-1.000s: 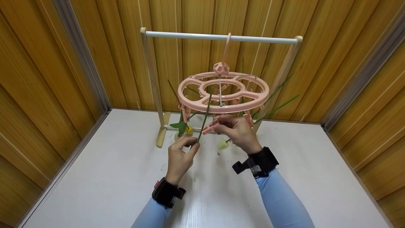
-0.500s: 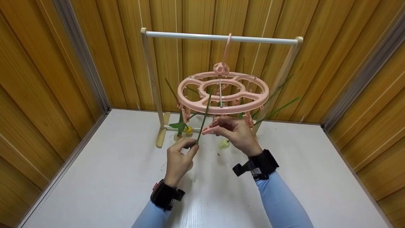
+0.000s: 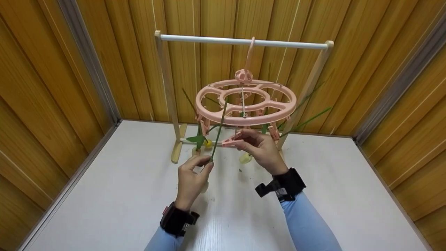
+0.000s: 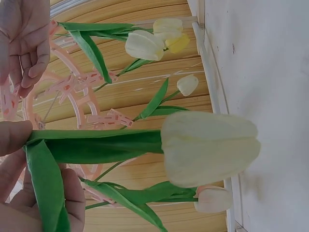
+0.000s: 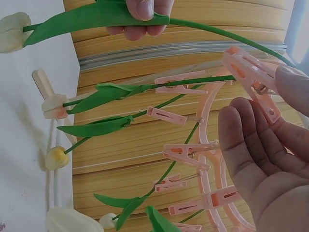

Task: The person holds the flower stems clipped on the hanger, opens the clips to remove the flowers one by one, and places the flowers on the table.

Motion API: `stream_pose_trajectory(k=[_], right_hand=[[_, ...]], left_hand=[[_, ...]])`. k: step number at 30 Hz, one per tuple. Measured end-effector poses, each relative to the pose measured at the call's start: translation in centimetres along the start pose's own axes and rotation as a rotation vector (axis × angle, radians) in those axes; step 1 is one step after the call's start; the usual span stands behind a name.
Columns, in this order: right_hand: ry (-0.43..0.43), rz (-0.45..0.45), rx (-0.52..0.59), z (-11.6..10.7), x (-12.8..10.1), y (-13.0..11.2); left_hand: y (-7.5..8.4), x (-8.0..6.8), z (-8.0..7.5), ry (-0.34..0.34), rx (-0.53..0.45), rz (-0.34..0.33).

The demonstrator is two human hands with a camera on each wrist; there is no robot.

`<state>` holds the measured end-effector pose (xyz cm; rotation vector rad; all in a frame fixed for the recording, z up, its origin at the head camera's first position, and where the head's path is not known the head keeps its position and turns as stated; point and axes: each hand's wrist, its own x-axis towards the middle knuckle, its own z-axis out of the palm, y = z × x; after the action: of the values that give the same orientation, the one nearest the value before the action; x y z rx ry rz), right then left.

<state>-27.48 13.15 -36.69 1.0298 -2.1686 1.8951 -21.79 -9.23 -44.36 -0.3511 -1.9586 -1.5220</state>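
Note:
My left hand (image 3: 193,177) pinches an artificial white tulip (image 4: 210,150) by its leafy stem. The bloom points down, and the green stem (image 3: 218,132) rises in front of a round pink clip hanger (image 3: 240,120). My right hand (image 3: 263,150) holds a pink clothespin (image 5: 251,79) of that hanger between thumb and fingers. In the head view the clothespin lies just right of the stem, its tip toward it. Other tulips hang from the hanger's clips: a pale pink one (image 5: 54,106), a yellow one (image 5: 57,158) and several white ones.
The hanger hooks over the white bar (image 3: 209,39) of a stand with wooden legs (image 3: 166,83). A white table (image 3: 125,195) lies below. Wood-patterned walls (image 3: 41,87) close in the back and both sides. Stems (image 3: 310,120) stick out at the hanger's right.
My left hand has shifted left and a little down, drawing the tulip stem away from the clothespin. My right hand has dropped slightly, and its clothespin has turned a bit more level.

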Motion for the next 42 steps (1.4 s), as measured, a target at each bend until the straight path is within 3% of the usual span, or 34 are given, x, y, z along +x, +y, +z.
stream_pose_trajectory(k=[5,17,26,42], right_hand=[[0.045,0.02,0.026,0.2,-0.3,0.6],[0.062,-0.004,-0.002,1.0,-1.1,1.1],[0.115,-0.068,-0.204,2.5,-2.8,1.6],[0.208,-0.181,-0.413,3.8,-5.1,3.1]], left_hand=[[0.0,-0.4,-0.6,-0.007,0.001,-0.013],[-0.3,-0.7,-2.1,0.031,0.019,0.003],[-0.2,-0.4,-3.4,0.056,0.053,0.025],[0.0,0.5,-5.5,0.139,0.076,0.033]])
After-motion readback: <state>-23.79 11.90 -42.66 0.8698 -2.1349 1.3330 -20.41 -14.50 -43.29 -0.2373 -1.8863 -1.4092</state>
